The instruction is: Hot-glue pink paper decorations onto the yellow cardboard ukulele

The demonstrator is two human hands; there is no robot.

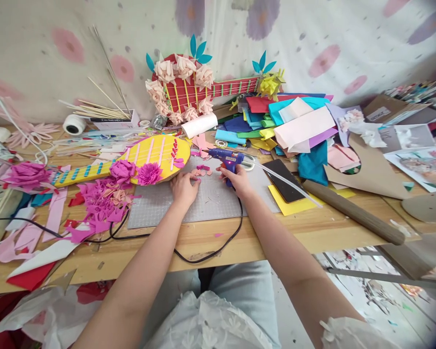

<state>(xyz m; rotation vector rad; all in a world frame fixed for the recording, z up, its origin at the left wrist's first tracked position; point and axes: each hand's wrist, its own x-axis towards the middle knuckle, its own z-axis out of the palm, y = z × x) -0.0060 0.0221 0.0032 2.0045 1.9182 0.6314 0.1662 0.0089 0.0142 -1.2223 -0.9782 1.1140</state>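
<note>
My right hand (237, 182) is wrapped round the handle of a blue hot glue gun (223, 156), whose nozzle points left. A long clear glue stick (283, 179) sticks out of its back. By the lower right edge of a yellow paper guitar (160, 155), my left hand (184, 188) rests on the grey cutting mat (210, 206) with its fingers curled together; what they hold, if anything, is too small to make out. Small pink and magenta paper pieces (202, 170) lie just beyond its fingertips. Magenta paper flowers (148, 173) decorate the guitar.
Magenta paper scraps (101, 203) pile up at left. A black cord (218, 254) loops along the front edge. To the right lie a phone (284, 180) on yellow paper and a wooden rod (352, 211). Behind stand a red flowered guitar (183, 89) and stacked coloured paper (305, 126).
</note>
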